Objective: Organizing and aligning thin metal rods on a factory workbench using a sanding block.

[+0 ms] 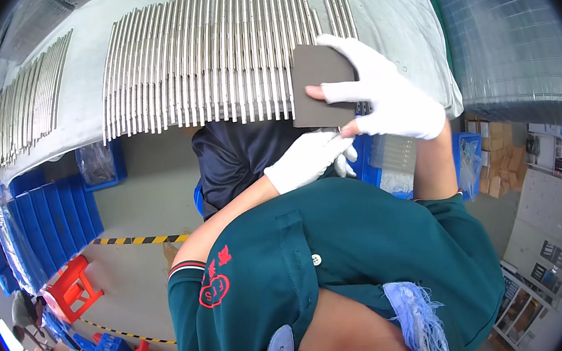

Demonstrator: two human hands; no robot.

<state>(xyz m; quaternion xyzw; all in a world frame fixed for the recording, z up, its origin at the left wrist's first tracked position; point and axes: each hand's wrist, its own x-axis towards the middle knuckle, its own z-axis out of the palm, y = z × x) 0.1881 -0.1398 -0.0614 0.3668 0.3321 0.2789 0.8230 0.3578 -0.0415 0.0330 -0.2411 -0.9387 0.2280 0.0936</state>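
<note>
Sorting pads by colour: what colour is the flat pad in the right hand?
Dark grey-brown pad, right hand; head view.

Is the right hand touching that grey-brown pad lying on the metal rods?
Touching. The head view shows the right hand in a white glove gripping the pad, thumb across its face.

Even, bright indoor light fills the scene, with no hard shadows. The metal rods (214, 56) catch soft sheen along their lengths, and the white gloves come out very bright, nearly washed out on the right hand (389, 92). A dim patch lies under the bench (408, 18) edge. The fisheye lens bends straight lines strongly toward the rim, and a black ring frames the round picture. A thin blue-white glare streak shows at the lower left edge. The centre is sharp; the rim softens slightly.
</note>
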